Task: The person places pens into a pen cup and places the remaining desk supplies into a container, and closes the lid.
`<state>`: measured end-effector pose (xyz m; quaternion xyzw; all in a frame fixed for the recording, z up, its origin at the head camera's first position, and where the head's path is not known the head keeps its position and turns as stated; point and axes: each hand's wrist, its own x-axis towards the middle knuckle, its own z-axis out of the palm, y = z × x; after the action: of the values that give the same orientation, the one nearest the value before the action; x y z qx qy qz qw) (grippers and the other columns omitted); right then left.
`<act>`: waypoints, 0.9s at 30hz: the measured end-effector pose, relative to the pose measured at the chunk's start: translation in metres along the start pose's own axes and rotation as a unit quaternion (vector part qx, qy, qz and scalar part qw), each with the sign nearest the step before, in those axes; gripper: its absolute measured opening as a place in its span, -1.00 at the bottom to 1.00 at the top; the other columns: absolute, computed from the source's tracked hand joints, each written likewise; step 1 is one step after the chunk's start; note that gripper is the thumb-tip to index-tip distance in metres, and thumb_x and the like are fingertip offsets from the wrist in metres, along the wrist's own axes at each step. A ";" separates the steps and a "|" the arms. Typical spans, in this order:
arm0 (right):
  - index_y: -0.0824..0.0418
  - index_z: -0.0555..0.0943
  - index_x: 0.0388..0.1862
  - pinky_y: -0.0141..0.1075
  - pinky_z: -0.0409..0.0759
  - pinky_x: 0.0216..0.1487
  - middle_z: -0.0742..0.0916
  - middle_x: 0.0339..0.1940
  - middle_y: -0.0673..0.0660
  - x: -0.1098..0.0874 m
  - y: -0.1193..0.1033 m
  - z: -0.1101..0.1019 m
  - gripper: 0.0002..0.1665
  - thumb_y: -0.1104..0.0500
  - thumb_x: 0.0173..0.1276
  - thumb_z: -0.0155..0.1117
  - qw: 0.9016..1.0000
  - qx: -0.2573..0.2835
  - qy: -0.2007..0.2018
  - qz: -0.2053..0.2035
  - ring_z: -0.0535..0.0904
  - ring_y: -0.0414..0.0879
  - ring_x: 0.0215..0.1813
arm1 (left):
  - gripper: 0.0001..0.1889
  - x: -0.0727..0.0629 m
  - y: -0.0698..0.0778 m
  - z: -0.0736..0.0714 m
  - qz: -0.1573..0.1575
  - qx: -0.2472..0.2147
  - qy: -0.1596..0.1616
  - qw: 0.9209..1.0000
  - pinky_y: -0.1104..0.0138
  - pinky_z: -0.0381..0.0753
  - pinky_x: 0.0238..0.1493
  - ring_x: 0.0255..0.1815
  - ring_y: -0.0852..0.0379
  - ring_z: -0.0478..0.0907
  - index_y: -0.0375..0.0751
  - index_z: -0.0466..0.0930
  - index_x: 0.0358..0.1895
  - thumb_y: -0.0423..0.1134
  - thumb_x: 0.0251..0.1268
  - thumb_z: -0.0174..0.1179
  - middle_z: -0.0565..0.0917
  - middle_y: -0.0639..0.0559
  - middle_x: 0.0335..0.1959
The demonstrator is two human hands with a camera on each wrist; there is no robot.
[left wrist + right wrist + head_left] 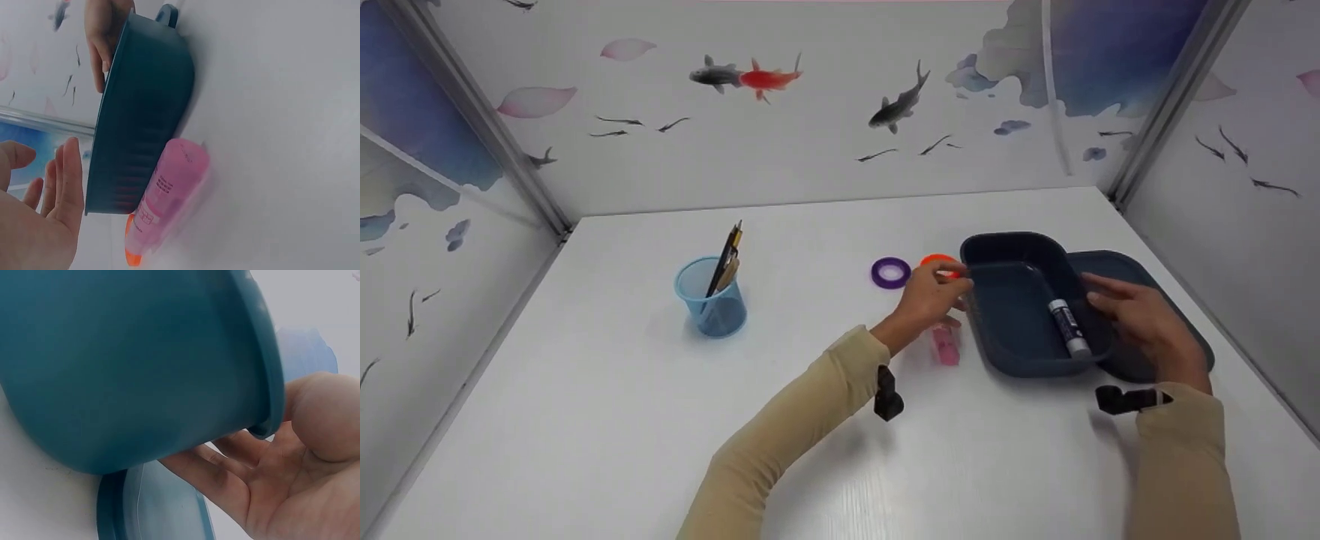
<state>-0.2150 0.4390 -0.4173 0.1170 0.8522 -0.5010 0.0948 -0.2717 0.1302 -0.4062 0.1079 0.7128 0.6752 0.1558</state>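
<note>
Sleeves [1189, 465] overhang roomy table [585, 390] — left fingers [70, 177] loose beside box [1005, 322], right fingers [214, 482] pinching its rim [274, 377].

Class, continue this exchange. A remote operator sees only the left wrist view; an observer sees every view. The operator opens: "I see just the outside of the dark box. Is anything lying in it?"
Observer: Yes, a dark-and-white tube lies inside the box, toward its right side.
Operator: Thanks. What stands over on the person's left side of the table?
Observer: A light-blue cup stands there, holding several pencil-like items.
Operator: And between that cup and the box?
Observer: A purple ring lies on the table, nearer the box than the cup.
</note>
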 end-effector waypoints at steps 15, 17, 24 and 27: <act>-0.03 0.02 0.65 -0.54 0.59 -0.03 0.28 0.56 0.31 0.001 0.003 -0.001 -0.19 -0.22 0.56 -0.02 1.000 -0.006 -0.006 -0.004 0.46 -0.49 0.02 | -0.39 0.010 -0.026 -0.024 -0.034 0.090 0.073 0.993 0.21 0.80 -0.29 -0.02 0.02 0.62 -0.20 0.35 0.40 -0.11 0.35 0.30 0.54 -0.18 0.20; -0.03 0.03 0.65 -0.50 0.61 -0.04 0.30 0.54 0.30 0.001 0.002 -0.001 -0.19 -0.23 0.55 -0.02 1.000 -0.007 -0.007 -0.006 0.47 -0.47 0.01 | -0.36 0.012 -0.030 -0.026 -0.032 0.104 0.068 0.992 0.21 0.80 -0.26 0.04 0.00 0.60 -0.19 0.33 0.42 -0.11 0.33 0.32 0.50 -0.19 0.26; -0.02 0.07 0.64 -0.37 0.67 -0.05 0.48 0.31 0.05 0.001 0.002 -0.003 -0.18 -0.21 0.54 0.03 1.000 -0.004 -0.013 -0.013 0.56 -0.46 -0.04 | -0.24 0.011 -0.039 -0.028 -0.065 0.085 0.061 0.992 0.13 0.80 -0.19 0.15 -0.05 0.60 -0.07 0.28 0.47 -0.12 0.23 0.41 0.45 -0.12 0.37; -0.03 0.07 0.64 -0.43 0.64 -0.03 0.47 0.32 0.03 0.001 0.002 -0.004 -0.19 -0.22 0.54 0.03 1.000 -0.005 -0.011 -0.011 0.53 -0.46 -0.02 | -0.23 0.011 -0.041 -0.025 -0.068 0.068 0.071 0.993 0.13 0.81 -0.19 0.15 -0.05 0.61 -0.04 0.28 0.47 -0.15 0.21 0.42 0.43 -0.12 0.39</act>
<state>-0.2154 0.4433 -0.4172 0.1018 0.8547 -0.4993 0.0992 -0.2885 0.1081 -0.4466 0.0214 0.7722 0.6190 0.1420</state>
